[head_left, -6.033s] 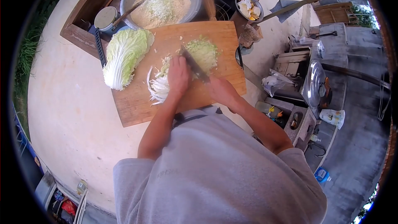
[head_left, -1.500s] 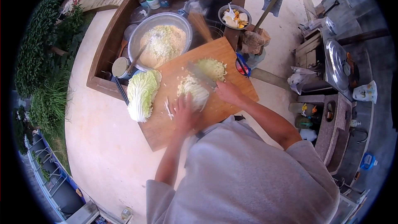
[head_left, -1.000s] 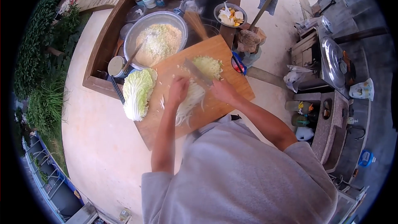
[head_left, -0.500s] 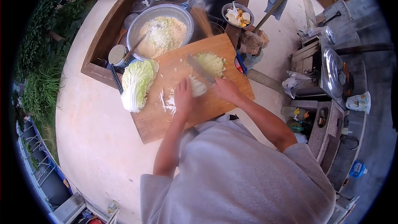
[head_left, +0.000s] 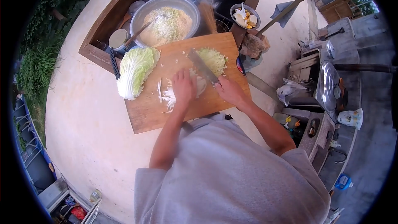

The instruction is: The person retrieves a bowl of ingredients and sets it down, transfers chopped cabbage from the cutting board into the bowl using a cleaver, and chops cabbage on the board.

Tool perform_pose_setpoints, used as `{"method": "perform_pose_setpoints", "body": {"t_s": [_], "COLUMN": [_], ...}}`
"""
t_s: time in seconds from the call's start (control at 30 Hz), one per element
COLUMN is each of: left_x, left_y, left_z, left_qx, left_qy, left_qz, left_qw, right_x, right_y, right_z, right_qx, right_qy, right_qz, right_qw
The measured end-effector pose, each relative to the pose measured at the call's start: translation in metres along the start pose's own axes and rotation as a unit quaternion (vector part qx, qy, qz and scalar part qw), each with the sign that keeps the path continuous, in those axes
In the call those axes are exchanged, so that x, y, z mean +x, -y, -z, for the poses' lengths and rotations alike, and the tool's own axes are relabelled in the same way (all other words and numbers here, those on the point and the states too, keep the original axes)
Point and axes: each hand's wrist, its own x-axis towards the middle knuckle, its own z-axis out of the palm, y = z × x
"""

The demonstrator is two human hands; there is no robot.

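Note:
My right hand (head_left: 230,91) grips the handle of a broad knife (head_left: 202,65), whose blade points up and left over the wooden cutting board (head_left: 149,118). My left hand (head_left: 184,85) rests on white cabbage strips (head_left: 169,96), fingers bent over them; some strips show on both sides of it. Finely chopped cabbage (head_left: 213,60) lies in a pile right of the blade. A larger piece of cabbage (head_left: 136,72) sits on the board's left edge, its leaves whole.
Behind the board stands a big metal bowl (head_left: 166,20) of crumbly mixture with a stick in it. A lidded jar (head_left: 119,39) is left of it, a smaller bowl of food pieces (head_left: 245,16) at right. A wooden frame (head_left: 97,29) edges the surface; a pole (head_left: 296,2) slants at upper right.
My left hand, which was raised off the strips a second ago, now lies on them. The knife has stayed in my right hand beside the chopped pile. The view has turned a little.

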Motion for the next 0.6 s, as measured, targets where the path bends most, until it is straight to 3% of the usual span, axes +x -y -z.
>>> {"method": "perform_pose_setpoints", "body": {"t_s": [0.2,0.5,0.6], "left_x": [-0.01,-0.012,-0.011], "left_y": [-0.006,-0.011,-0.01], "left_z": [-0.014,-0.017,-0.018], "left_qx": [0.056,0.07,0.079], "left_qy": [-0.053,-0.052,0.011], "left_qz": [-0.012,-0.031,-0.004], "left_qw": [0.997,0.996,0.997], "right_x": [-0.009,-0.003,0.003], "right_y": [0.003,0.006,-0.009], "right_z": [-0.005,-0.003,-0.025], "right_qx": [-0.014,-0.041,-0.043], "right_qy": [0.025,0.063,0.053], "right_qz": [0.008,0.025,0.049], "right_qw": [1.0,0.997,0.996]}}
